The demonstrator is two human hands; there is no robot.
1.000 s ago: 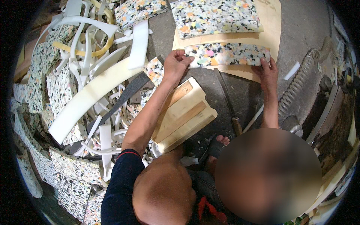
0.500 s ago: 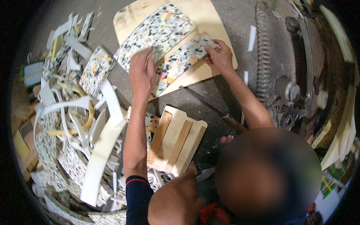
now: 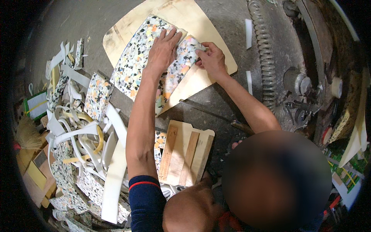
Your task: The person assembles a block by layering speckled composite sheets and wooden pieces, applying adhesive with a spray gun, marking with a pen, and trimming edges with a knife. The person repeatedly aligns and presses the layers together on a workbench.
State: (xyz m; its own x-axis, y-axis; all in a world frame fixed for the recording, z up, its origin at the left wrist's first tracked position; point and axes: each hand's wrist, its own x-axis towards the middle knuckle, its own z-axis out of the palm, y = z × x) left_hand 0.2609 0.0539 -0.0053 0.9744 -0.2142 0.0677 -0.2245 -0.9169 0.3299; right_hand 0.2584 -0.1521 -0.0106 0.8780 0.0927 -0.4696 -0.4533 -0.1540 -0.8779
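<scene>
A large speckled foam sheet (image 3: 133,58) of white, black, orange and yellow bits lies on a pale plywood board (image 3: 216,50) on the floor. Along its right side is a narrower, tapering speckled foam piece (image 3: 176,79). My left hand (image 3: 163,50) rests flat, fingers stretched forward, over the seam between the two, hiding part of it. At the far right end of the narrower piece, my right hand (image 3: 211,60) pinches its corner between thumb and fingers. A long thin blade-like tool (image 3: 205,111) with a wooden handle lies on the floor near the board's close edge.
White and speckled foam offcuts (image 3: 87,135) are heaped at my left. A small wooden block with slats (image 3: 185,154) stands close to me. On the right is a machine with a coil spring (image 3: 266,58). A straw broom (image 3: 29,133) is at far left.
My left hand has slid forward and right along the foam, from its near part to its far part. My right hand keeps its pinch on the narrower piece. The whole view has shifted slightly.
</scene>
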